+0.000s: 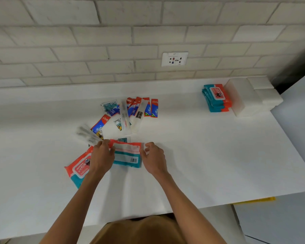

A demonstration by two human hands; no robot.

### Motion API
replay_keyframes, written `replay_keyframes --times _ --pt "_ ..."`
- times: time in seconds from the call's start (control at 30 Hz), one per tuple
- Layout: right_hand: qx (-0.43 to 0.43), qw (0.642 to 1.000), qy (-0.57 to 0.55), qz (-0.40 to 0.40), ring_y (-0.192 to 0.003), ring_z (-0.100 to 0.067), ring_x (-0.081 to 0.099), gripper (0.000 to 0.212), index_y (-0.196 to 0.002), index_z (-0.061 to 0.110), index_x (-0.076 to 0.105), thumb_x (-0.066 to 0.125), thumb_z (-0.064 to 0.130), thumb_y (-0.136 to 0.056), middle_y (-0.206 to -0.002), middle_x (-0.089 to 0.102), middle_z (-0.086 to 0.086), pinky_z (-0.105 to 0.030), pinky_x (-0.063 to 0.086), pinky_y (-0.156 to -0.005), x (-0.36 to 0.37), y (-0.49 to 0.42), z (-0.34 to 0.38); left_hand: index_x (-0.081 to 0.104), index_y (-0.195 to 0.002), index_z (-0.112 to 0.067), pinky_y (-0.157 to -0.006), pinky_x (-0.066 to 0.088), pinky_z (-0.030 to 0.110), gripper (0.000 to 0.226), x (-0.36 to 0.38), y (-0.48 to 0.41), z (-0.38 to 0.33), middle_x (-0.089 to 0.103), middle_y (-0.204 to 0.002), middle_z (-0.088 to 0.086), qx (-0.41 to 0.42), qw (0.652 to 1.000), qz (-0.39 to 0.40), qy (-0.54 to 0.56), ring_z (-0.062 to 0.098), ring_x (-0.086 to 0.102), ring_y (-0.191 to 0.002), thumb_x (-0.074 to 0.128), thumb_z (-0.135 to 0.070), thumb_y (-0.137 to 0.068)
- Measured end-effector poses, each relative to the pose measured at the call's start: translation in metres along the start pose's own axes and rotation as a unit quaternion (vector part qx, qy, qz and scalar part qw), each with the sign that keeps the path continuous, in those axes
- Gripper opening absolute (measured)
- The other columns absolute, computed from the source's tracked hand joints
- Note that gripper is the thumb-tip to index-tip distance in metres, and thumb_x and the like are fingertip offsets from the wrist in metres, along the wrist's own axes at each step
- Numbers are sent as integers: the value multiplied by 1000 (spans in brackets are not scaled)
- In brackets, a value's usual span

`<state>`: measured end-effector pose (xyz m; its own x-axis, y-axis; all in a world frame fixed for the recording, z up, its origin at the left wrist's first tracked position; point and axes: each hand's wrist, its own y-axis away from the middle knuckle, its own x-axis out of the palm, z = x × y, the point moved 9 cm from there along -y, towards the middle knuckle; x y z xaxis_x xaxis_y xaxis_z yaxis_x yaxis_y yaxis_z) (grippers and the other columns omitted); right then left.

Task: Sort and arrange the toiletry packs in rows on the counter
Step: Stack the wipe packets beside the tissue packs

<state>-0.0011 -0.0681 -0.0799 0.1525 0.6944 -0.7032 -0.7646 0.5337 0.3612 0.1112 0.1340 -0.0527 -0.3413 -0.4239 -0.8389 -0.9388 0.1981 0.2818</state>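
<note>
At the centre of the frame a wipes pack (128, 155) lies barcode-side up on the white counter (209, 155), its long axis running left to right, left hand (102, 155) pinching its left end, right hand (154, 156) loosely curled at its right end.

- White worktop (209, 155), bare in front.
- Loose toothpaste packs and sachets (128, 113) just beyond the grip.
- Wipes pack (77, 169) beside the left grip.
- Stacked wipes (217, 97) far right, touching white blocks (245, 99).
</note>
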Motion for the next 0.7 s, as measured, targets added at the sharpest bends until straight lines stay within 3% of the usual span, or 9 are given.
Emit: replay_keyframes --times 0.13,0.33,0.4,0.47,0.57,0.63,0.7 --pt "19 1000 -15 -18 -96 -22 76 24 -106 26 57 64 49 -102 -111 70 9 -29 66 -72 17 -7 -3 61 -120 -15 -79 64 46 18 5 -2 9 64 -123 7 -17 999 25 28 30 72 -103 56 -24 -106" --pt "16 998 -49 -48 -82 -18 73 19 -109 26 71 66 43 -102 -112 76 9 -23 62 -69 19 -9 -1 65 -114 -16 -82 65 39 13 14 -6 15 67 -121 4 -29 996 45 69 20 69 -94 57 -22 -105" --pt "6 995 -70 -68 -77 -14 69 15 -108 27 75 67 39 -103 -111 78 8 -17 58 -63 11 -8 -2 66 -115 -17 -74 63 29 15 20 -4 13 69 -120 1 -16 995 57 77 17 69 -91 57 -24 -105" --pt "-9 992 -98 -84 -77 -13 68 13 -105 27 76 68 37 -102 -110 78 8 -17 60 -68 1 -6 -4 68 -113 -18 -67 58 22 16 24 1 8 69 -118 -2 -7 995 69 78 17 69 -93 57 -27 -106" --pt "-38 987 -112 -108 -82 -14 70 13 -101 28 75 70 40 -100 -111 77 10 -10 57 -76 -21 0 -1 69 -106 -18 -74 63 30 20 31 9 -3 71 -110 -3 4 991 90 99 20 73 -93 57 -35 -105" --pt "-74 981 -131 -124 -84 -12 71 13 -101 27 76 72 40 -100 -111 78 11 -6 55 -72 -36 7 6 72 -107 -13 -78 66 36 32 41 16 -10 76 -102 4 -43 968 122 217 21 76 -86 55 -40 -105" --pt "-115 971 -153 -140 -87 -9 71 11 -102 26 78 73 36 -100 -110 78 11 -7 55 -72 -53 18 13 72 -111 -7 -82 65 44 45 55 25 -19 78 -97 14 -141 902 174 370 27 79 -85 50 -47 -106"
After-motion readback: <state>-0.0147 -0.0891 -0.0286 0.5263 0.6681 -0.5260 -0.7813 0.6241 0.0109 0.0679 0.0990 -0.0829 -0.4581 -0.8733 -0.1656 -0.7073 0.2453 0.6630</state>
